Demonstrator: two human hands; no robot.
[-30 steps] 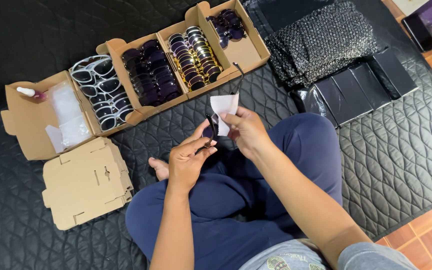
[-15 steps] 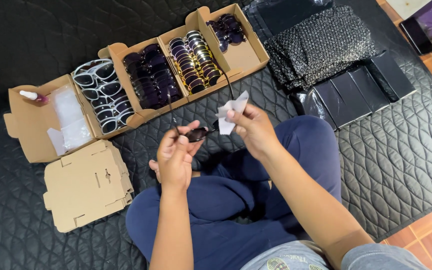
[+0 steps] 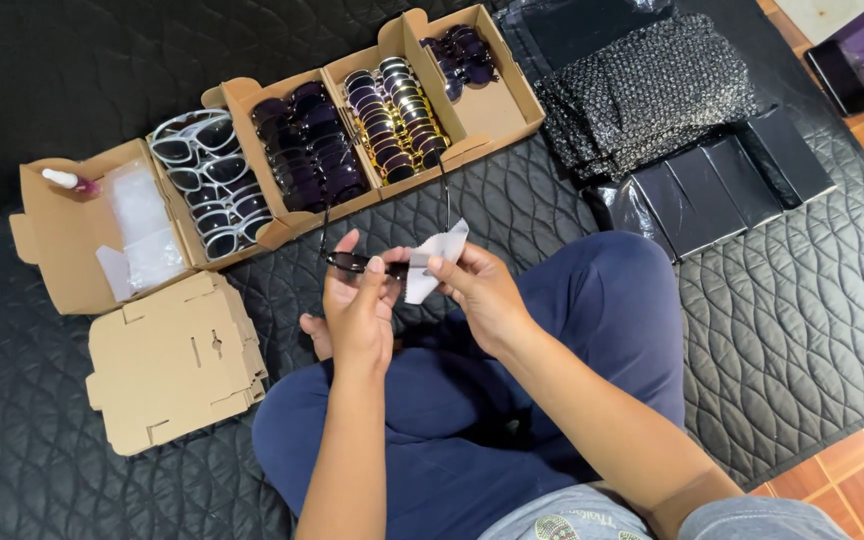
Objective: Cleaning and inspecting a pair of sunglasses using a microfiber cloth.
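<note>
My left hand [image 3: 357,305] grips a pair of dark sunglasses [image 3: 352,262] by the frame, arms unfolded and pointing away from me. My right hand [image 3: 482,290] pinches a small white cloth [image 3: 432,257] against the right lens. Both hands hover above my crossed legs in dark blue trousers [image 3: 552,330].
Open cardboard boxes in a row hold sunglasses: white-framed [image 3: 202,180], dark purple [image 3: 307,150], gold-rimmed [image 3: 392,115], and a few dark ones [image 3: 462,50]. The left box [image 3: 62,240] holds clear bags and a small bottle. A flat cardboard box [image 3: 177,360], black pouches [image 3: 722,185] and bubble wrap [image 3: 652,90] lie on the quilted mat.
The sunglasses have been opened out and turned level; the cloth has dropped from above my hands onto the lens. My hands have moved slightly apart.
</note>
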